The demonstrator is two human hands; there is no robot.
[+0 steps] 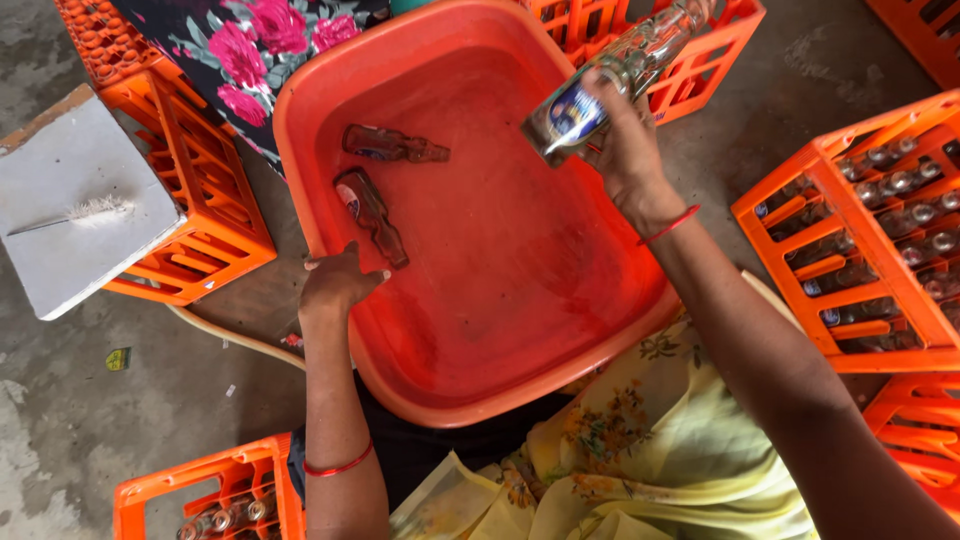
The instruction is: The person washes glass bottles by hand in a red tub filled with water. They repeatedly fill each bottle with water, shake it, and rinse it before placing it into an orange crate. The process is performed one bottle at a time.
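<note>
Basin: big red-orange rectangular plastic basin (600, 330) lying centre, betw. orange plastic crates (860, 230).
R hand: right hand (625, 150) gripping clear glass bottle w/ blue label (590, 100), fingers wrapped round it, tilted above basin's far right side.
L hand: left hand (335, 283) resting on basin's near-left rim, fingers curled over edge.
Bottles: two brown glass bottles (375, 210) lying flat inside, left side, just beyond L hand.
Brush: thin white bottle brush (85, 212) lying on grey slab, far left.

A clear glass bottle (600, 85) with a blue label is held tilted above the tub. Two brown bottles (372, 212) lie submerged inside.
</note>
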